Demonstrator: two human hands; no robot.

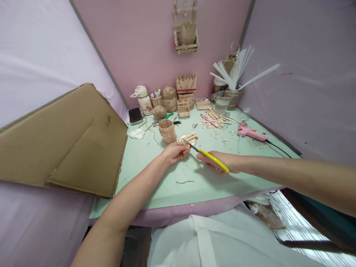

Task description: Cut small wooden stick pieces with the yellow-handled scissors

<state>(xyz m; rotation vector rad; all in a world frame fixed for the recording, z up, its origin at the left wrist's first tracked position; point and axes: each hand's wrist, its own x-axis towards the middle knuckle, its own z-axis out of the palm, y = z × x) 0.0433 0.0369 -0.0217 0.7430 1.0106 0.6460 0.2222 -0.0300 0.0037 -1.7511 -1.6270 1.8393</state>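
Observation:
My right hand (pixel 214 161) grips a pair of scissors (pixel 213 159) with yellow handles, its blades pointing up and left. The blades reach over the fingertips of my left hand (pixel 177 152), which is closed in a pinch. What the left fingers hold is too small to make out. Just behind the left hand stands a round cup covered in wooden pieces (pixel 167 131). Beyond the blades, a small round white dish (pixel 182 139) carries several thin wooden sticks (pixel 191 136). A short piece of twine (pixel 185 182) lies on the table in front of both hands.
Loose wooden sticks (pixel 219 118) and a pink glue gun (pixel 251 132) lie at the right. A clear cup (pixel 221 103), twine balls (pixel 159 111), a bottle (pixel 144 101) and small wooden crafts (pixel 183 109) line the back. Folded cardboard (pixel 63 144) leans over the left side.

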